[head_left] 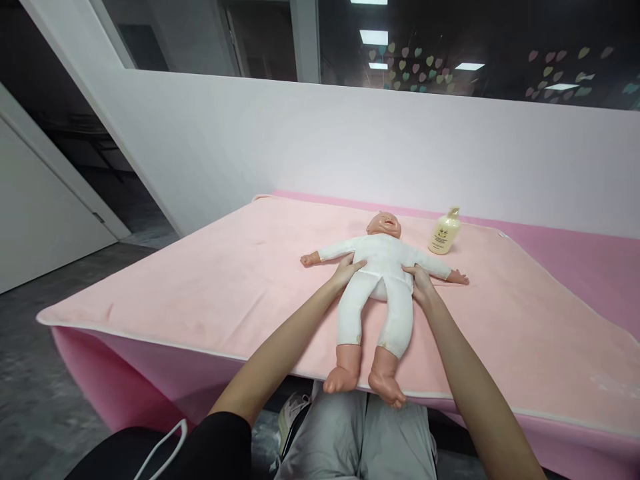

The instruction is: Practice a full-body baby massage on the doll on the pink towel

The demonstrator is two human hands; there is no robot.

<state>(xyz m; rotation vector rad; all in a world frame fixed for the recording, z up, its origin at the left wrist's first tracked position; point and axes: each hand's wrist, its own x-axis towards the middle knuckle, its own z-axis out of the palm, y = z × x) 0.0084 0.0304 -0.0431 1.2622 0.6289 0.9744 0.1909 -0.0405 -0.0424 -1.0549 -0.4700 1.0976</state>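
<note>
A baby doll (383, 267) in a white one-piece suit lies on its back on a pink blanket (225, 287), head toward the wall, bare feet over the near edge. My left hand (347, 270) rests on the doll's left flank, fingers stretched along the torso. My right hand (419, 280) presses against the doll's other side at the waist, fingers lying against the suit. Both hands touch the doll from either side; neither lifts it.
A cream pump bottle (444, 232) stands upright on the blanket just right of the doll's head. A white wall (300, 147) backs the table, with dark windows above. My grey trousers (360, 433) sit under the near edge. Grey floor lies at left.
</note>
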